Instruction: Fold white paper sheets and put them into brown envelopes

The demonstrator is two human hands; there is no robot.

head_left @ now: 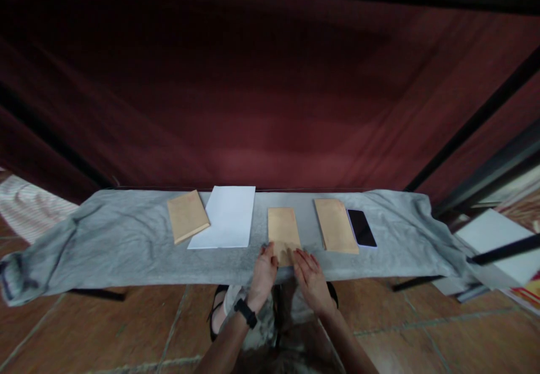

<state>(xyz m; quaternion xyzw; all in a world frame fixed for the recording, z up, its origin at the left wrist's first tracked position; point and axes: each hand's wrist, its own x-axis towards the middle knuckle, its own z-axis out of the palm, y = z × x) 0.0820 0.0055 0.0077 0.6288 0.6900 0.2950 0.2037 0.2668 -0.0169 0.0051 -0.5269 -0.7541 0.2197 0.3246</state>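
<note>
- Your left grip [265, 270] touches the near left edge of a brown paper packet [283, 228], fingers bent; I cannot tell whether it pinches it.
- Your right grip [311, 277] is released, fingers extended on the packet's near right corner.
- Around both grips, the narrow worktop [126, 250] is draped in creased grey cloth [405, 233].
- Left of your grips lie a white sheet [230, 219] and a brown pad [187, 216] overlapping it; to their right, a brown sleeve [336, 226] and a phone [361, 229].
- Beyond them stands a dark red panel [270, 109]; below, a tiled floor [143, 329].
</note>
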